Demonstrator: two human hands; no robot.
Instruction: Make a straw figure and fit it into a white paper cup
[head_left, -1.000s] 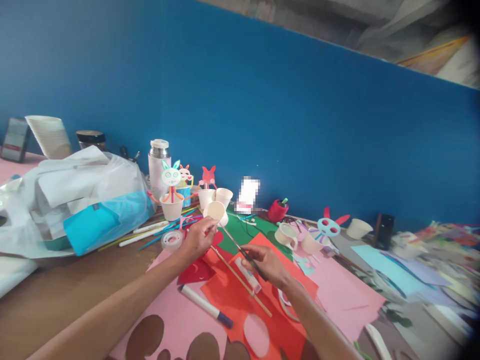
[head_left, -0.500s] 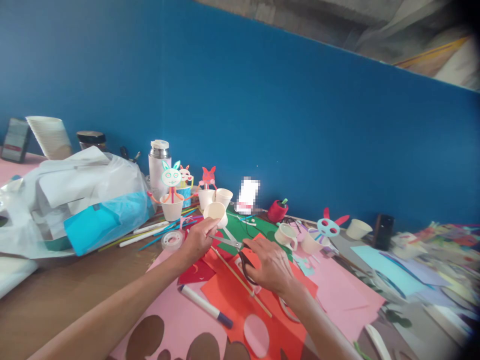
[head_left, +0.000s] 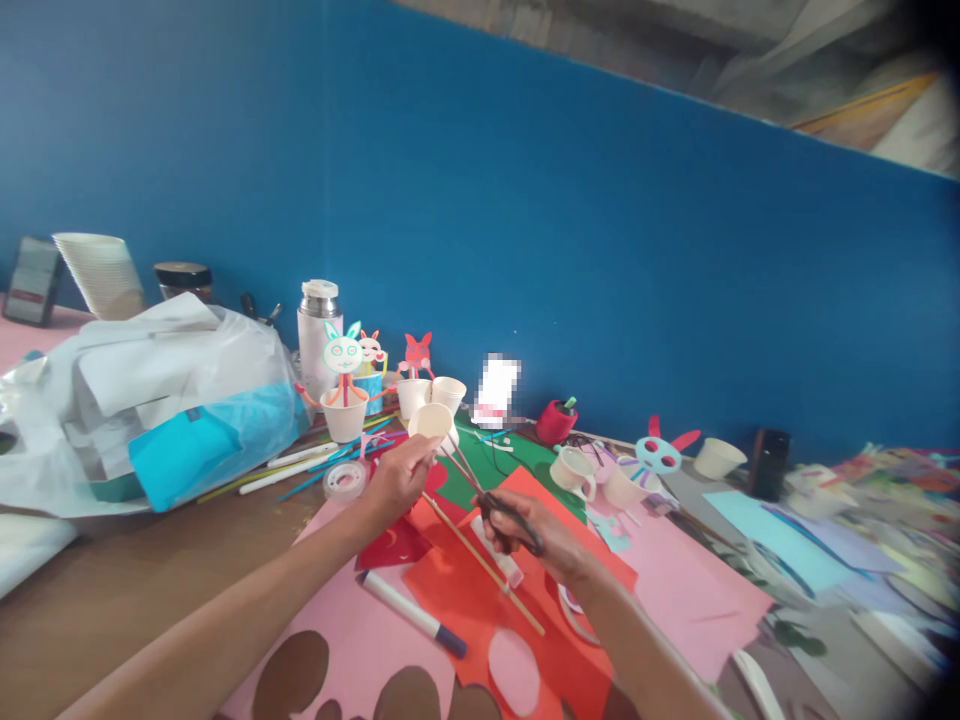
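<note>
My left hand [head_left: 409, 474] grips a white paper cup [head_left: 433, 424] by its near side, the mouth tilted toward me. In my right hand [head_left: 529, 520] is a pair of scissors [head_left: 469, 474] with dark handles. Their blades lie nearly together, pointing up and left at the cup's right side; whether the tips touch it I cannot tell. Beneath my hands lie red paper [head_left: 450, 590], green paper [head_left: 517, 462] and a thin wooden stick [head_left: 487, 568]. A marker pen [head_left: 411, 612] rests on pink paper in front of me.
Rabbit-faced paper figures in cups [head_left: 344, 413] stand behind the left hand, near a thermos [head_left: 319, 340]. A plastic bag of paper [head_left: 187, 400] fills the left. A tape roll [head_left: 345, 482] sits beside my left wrist. Rightward are a cup with a handle [head_left: 574, 472] and a blue-faced figure [head_left: 657, 456].
The scissors' blades have come from wide apart to nearly together. My right hand has turned, so its fingers now show around the handles. The cup stays almost in place.
</note>
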